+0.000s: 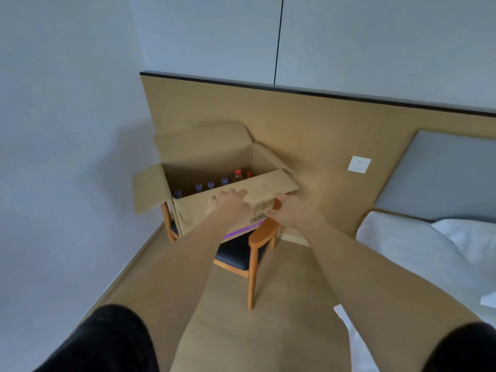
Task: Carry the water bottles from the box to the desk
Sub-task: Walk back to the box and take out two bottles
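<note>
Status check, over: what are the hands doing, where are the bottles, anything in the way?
Left hand and right hand open on front flap. Water bottles upright in cardboard box on chair. Flap partly covers opening.

Soft, even, rather dim daylight fills the room, with no glare. The box (214, 167) casts a faint shadow on the wall (67, 130) to its left. Wide-angle distortion bends the edges; detail looks slightly soft throughout.
</note>
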`<state>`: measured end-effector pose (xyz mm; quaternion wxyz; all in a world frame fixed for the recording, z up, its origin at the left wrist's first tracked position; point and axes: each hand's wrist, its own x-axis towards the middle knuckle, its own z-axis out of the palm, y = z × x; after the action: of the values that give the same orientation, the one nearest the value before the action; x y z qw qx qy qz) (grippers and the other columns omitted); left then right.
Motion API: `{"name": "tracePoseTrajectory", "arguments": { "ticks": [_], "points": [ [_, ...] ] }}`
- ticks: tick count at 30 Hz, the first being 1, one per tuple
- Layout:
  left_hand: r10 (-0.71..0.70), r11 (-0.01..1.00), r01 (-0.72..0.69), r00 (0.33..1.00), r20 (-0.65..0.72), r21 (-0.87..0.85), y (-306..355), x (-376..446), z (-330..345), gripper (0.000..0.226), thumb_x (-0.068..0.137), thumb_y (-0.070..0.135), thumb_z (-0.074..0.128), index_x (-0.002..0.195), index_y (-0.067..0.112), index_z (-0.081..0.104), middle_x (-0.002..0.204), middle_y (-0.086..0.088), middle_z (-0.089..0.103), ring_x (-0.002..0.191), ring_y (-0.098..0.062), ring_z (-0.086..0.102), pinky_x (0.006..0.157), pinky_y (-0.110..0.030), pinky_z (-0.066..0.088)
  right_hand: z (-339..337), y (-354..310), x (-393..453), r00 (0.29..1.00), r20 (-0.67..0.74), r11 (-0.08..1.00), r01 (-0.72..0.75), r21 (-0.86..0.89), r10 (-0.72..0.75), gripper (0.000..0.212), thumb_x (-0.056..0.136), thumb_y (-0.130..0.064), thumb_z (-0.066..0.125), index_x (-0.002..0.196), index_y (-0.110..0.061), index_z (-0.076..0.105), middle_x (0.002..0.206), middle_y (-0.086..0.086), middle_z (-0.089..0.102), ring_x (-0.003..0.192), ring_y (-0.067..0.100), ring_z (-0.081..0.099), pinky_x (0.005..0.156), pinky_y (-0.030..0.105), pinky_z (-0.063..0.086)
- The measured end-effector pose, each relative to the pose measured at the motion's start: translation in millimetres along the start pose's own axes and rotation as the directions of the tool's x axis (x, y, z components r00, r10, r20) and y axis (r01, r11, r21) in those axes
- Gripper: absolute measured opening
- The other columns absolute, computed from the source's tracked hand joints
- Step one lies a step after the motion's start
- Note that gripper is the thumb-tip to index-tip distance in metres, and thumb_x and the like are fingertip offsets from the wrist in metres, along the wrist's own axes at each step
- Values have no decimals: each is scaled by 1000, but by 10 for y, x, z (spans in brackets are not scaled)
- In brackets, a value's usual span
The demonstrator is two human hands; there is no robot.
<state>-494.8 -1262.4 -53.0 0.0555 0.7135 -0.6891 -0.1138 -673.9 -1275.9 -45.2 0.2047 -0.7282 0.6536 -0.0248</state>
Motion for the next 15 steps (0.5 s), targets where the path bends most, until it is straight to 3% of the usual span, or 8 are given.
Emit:
{"name": "tracePoseTrajectory", "arguments": {
  "ticks": [7, 15],
  "points": [
    [-47, 998, 48, 998, -35, 28, -137, 776, -32, 50, 103, 37, 37, 152, 29, 37, 145, -8, 49, 130, -33, 48, 106, -50, 37, -81, -59, 727, 999, 2, 998, 55, -40, -55, 71, 95, -60, 49, 155, -30, 28, 151, 7, 45, 138, 30, 42, 111, 47, 38],
    [-83, 994, 78, 995, -59, -75, -556, 1954, 9, 47, 103, 37, 40, 149, 27, 41, 144, -10, 51, 129, -35, 49, 107, -51, 38, -315, -202, 1912, 995, -10, 991, 95, -89, -97, 66, 96, -57, 51, 154, -30, 32, 149, 7, 48, 138, 30, 43, 110, 45, 39]
  ]
}}
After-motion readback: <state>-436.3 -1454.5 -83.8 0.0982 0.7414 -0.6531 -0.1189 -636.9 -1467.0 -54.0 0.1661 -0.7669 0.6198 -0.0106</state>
